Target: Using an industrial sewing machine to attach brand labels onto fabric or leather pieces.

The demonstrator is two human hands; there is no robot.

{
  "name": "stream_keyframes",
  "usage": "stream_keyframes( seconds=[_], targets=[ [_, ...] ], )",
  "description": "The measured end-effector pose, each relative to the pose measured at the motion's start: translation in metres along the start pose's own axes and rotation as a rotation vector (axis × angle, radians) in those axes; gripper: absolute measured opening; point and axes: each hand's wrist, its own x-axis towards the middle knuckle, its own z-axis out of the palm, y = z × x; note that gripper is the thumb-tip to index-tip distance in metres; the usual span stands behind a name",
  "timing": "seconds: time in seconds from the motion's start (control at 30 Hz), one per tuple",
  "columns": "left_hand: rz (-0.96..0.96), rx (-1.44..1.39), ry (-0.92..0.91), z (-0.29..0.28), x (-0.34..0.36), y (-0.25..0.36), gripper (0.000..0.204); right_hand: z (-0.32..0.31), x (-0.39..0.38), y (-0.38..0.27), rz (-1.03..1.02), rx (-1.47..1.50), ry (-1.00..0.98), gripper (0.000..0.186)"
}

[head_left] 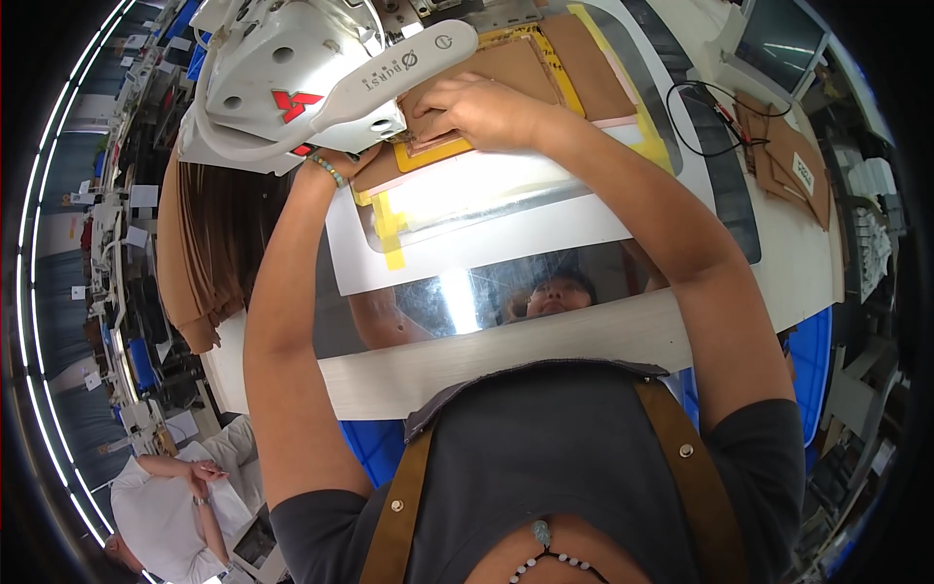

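My right hand [482,112] lies on a brown leather-like panel [496,70], fingers stretched out and apart with no object held in them. A yellow frame [433,161] borders the panel, close beside the white head of a sewing machine [282,73]. My left hand [348,164], with a beaded bracelet at its wrist, reaches in under the machine head near the frame's left corner. Its fingers are mostly hidden there, so their hold cannot be made out. Under the frame is a white sheet [467,248] with yellow tape strips.
Many brown pieces [195,253] hang in a stack left of the machine. A shiny metal plate [486,302] covers the table near me. To the right are a black cable [681,141], loose brown panels [793,170] and a screen [781,44]. Another person [170,506] sits at lower left.
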Motion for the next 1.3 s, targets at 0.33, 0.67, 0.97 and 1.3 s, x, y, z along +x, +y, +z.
stream_keyframes(
  seconds=[0.33, 0.67, 0.97, 1.3],
  targets=[
    [-0.026, -0.028, 0.039, 0.007, 0.006, -0.011, 0.047, 0.005, 0.004, 0.002, 0.047, -0.047, 0.016, 0.047],
    [-0.06, -0.064, 0.054, 0.015, 0.006, -0.018, 0.047, 0.01, 0.009, 0.004, 0.011, -0.013, 0.017, 0.037],
    [-0.126, -0.097, 0.075, 0.019, -0.009, -0.019, 0.047, -0.009, 0.024, -0.003, 0.1, 0.07, -0.117, 0.036],
    [-0.384, -0.367, 0.331, 0.025, -0.041, 0.014, 0.033, -0.02, 0.018, -0.013, 0.193, -0.08, -0.201, 0.039]
  ],
)
